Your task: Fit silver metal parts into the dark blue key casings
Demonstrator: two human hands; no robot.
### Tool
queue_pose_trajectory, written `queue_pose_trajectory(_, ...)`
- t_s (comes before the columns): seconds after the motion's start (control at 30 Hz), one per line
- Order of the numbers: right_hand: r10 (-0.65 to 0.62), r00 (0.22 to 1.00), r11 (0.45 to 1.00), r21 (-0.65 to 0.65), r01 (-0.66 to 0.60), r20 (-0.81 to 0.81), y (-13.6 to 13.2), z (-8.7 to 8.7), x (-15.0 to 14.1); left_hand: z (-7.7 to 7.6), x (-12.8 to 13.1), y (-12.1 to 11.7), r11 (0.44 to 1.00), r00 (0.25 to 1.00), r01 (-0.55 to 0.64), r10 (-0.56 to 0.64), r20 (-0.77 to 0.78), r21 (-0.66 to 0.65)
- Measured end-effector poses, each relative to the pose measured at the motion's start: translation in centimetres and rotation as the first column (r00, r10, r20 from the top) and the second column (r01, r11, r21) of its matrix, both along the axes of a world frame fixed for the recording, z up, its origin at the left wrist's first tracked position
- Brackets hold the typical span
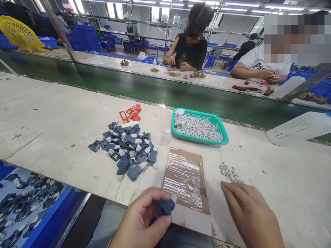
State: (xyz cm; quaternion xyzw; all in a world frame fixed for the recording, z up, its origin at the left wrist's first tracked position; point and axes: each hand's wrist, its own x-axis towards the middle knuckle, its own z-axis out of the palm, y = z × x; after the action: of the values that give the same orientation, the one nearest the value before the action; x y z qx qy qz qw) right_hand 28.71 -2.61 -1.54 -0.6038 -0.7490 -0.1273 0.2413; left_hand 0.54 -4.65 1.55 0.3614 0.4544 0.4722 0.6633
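Deftly, the left hand [141,218] pinches a dark blue tag [165,207] between thumb and fingers beside taped cardboard [186,179], while the right hand [250,213], fingers held together, rests near small grey pieces [230,173].

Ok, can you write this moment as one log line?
left hand: blue piece | right hand: on bench by grey bits | teal basket
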Motion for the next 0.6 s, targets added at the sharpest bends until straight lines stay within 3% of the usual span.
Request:
queue_pose_trajectory(0.2,0.132,0.978,0.989,0.043,-0.140,0.162,-0.2,0.7,-0.2,0.3,0.0,-0.6,0.999,1.000,0.009,-0.010,-0.028,-0.034)
queue_pose_trajectory(0.43,0.080,0.949,0.997,-0.008,-0.081,0.303,-0.4,1.6,-0.8,1.0,-0.5,-1.1,1.000,0.991,-0.001,-0.002,-0.131,-0.026)
queue_pose_trajectory(0.6,0.108,0.914,0.994,-0.055,-0.093,0.390,-0.3,2.6,-1.2,1.3,-0.5,-1.3,0.990,0.997,0.068,-0.062,0.046,-0.125)
